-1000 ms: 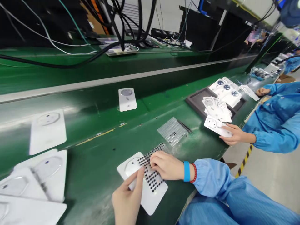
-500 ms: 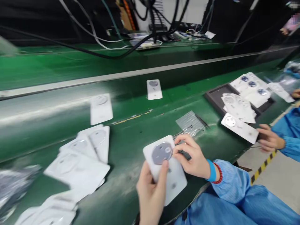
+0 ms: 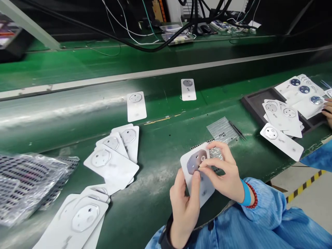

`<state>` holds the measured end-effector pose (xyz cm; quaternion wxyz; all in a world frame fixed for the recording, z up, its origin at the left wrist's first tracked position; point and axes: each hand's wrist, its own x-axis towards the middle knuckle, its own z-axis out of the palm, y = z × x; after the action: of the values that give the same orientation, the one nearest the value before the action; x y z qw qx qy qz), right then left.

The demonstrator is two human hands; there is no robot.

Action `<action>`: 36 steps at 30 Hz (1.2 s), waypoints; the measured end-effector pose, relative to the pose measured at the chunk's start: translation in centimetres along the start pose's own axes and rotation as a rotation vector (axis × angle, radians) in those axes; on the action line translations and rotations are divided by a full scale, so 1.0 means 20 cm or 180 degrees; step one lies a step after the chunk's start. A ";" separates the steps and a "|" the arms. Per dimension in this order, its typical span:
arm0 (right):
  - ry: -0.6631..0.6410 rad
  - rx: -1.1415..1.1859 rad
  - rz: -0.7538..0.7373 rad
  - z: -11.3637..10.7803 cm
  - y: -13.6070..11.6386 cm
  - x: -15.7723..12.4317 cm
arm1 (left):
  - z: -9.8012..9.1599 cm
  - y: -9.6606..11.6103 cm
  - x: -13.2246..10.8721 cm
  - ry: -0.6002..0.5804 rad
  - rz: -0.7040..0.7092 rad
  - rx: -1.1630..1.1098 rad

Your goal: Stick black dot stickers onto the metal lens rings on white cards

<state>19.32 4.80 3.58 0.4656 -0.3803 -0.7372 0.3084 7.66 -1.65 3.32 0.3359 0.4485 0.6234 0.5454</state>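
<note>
White card (image 3: 191,164) in left hand (image 3: 184,206)

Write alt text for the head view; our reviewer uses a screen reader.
A person's left hand holds a white card over a green conveyor belt while the right hand touches its grey disc with the fingertips. Loose cards lie on the belt to the left; a dark tray with more sits at the right.

text: none legible | white cards (image 3: 111,166): no readable print | signs: none
</note>
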 end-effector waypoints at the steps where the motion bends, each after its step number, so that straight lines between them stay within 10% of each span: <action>1: -0.0032 0.0116 0.0186 0.00 0.00 0.00 | 0.00 0.00 0.00 0.0008 0.0056 0.0036; 13: -0.0654 0.1822 0.1390 -0.03 0.02 0.05 | -0.02 0.02 0.01 -0.0098 0.0298 0.0589; 26: -0.1202 0.1468 0.0986 -0.13 -0.02 0.06 | -0.06 0.03 0.05 0.0260 -0.0792 -0.0231; 31: -0.0944 0.0213 0.0294 -0.10 0.21 -0.01 | -0.19 -0.06 0.07 0.1143 -0.0829 0.0278; 36: -0.1319 -0.0935 -0.0379 -0.01 0.46 -0.09 | -0.27 -0.19 0.14 0.1051 -0.0834 0.0698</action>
<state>22.58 8.05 -4.66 0.2618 -0.3285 -0.8748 0.2414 0.93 -1.07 0.67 0.2465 0.3023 0.7782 0.4921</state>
